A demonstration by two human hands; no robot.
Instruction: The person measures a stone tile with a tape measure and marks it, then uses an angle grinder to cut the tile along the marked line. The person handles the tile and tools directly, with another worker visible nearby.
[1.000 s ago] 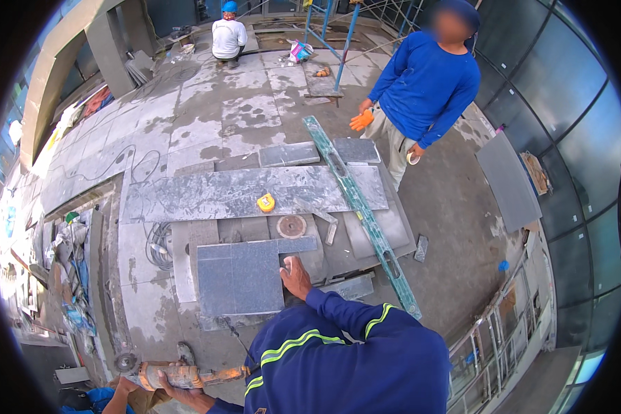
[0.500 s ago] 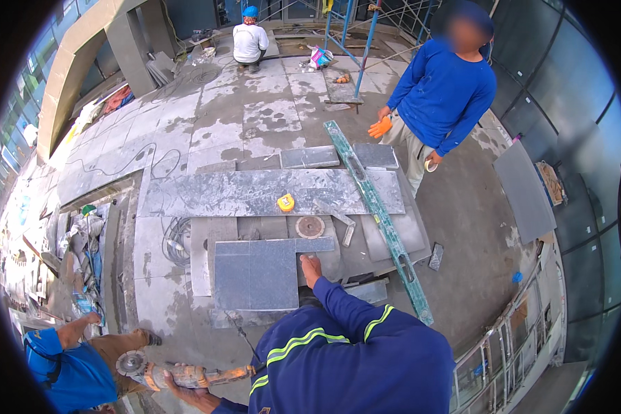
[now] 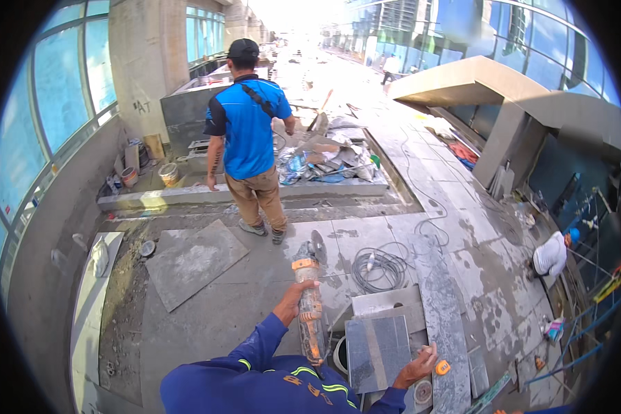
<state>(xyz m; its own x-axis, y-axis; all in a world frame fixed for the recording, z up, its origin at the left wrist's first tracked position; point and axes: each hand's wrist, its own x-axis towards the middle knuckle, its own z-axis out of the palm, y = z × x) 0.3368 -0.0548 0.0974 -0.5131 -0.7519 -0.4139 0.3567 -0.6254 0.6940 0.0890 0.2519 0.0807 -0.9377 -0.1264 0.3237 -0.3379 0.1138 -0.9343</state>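
Observation:
My left hand (image 3: 295, 301) is wrapped round the body of an orange and grey angle grinder (image 3: 312, 319). Its cutting disc (image 3: 318, 247) points away from me, above the paving. On my right, a dark grey tile (image 3: 359, 355) with a lighter strip across it lies on other slabs. My right hand (image 3: 415, 367) is at that tile's right edge, fingers bent together; whatever they may hold is too small to make out. Just right of it, a yellow tape measure (image 3: 442, 367) sits on a long mottled stone slab (image 3: 440, 303). A round disc (image 3: 423, 393) lies below the hand.
A person in a blue shirt (image 3: 245, 131) stands ahead, back turned, beside a rubble heap (image 3: 334, 162) behind a low kerb. A coiled cable (image 3: 379, 269) lies beyond the tile. A loose square slab (image 3: 193, 265) is at left. Another person in white (image 3: 550, 255) crouches far right.
My view has swung left. The grinder is still in my left hand, now held farther forward in view. The blue-shirted person at left now shows at centre, upright. My right hand stays beside the tile.

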